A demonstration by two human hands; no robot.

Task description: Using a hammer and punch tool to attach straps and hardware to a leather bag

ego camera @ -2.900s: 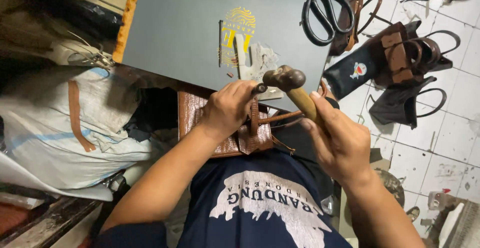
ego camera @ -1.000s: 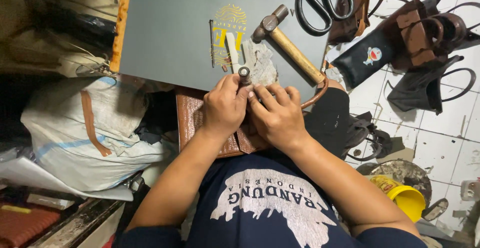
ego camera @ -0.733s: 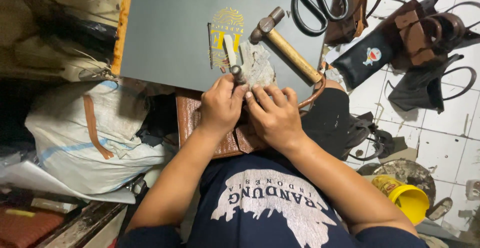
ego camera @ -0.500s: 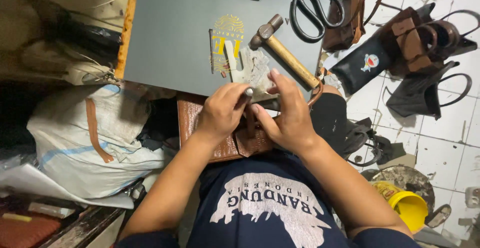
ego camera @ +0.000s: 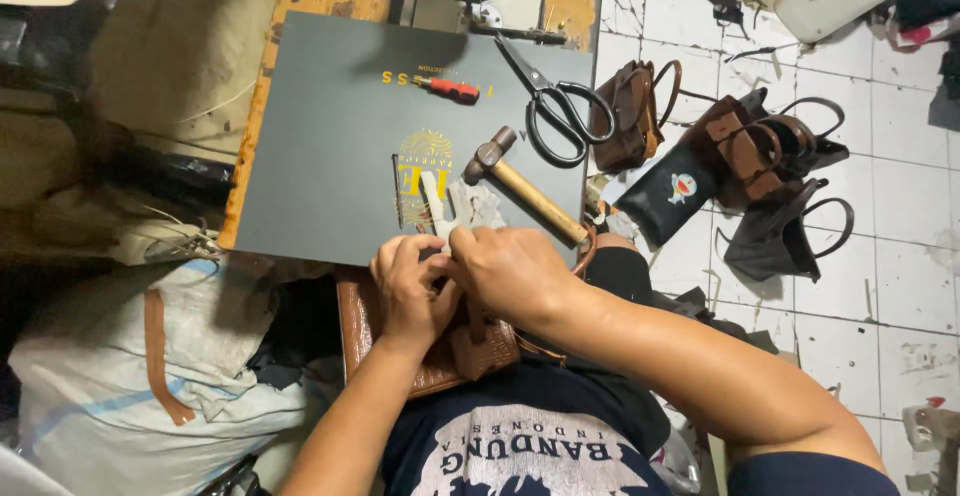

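Observation:
A brown textured leather bag [ego camera: 395, 361] rests on my lap against the near edge of a dark grey board [ego camera: 320, 146]. My left hand [ego camera: 410, 291] and my right hand [ego camera: 510, 271] lie on the bag. Their fingertips meet at its top edge and pinch it there. A small pale metal tool [ego camera: 435, 204] lies on the board just beyond my fingers; whether a finger holds it is hidden. A wooden-handled hammer [ego camera: 525, 191] lies on the board right above my right hand, touched by neither hand.
Black-handled scissors [ego camera: 560, 106] and a red-handled screwdriver [ego camera: 448, 89] lie further up the board. Several dark and brown leather bags [ego camera: 740, 171] are heaped on the white tiled floor to the right. A pale sack [ego camera: 130, 386] sits on my left.
My right hand held the hammer raised earlier; the hammer now lies on the board. My right hand has joined my left on the bag's top edge, fingers drawn closer together.

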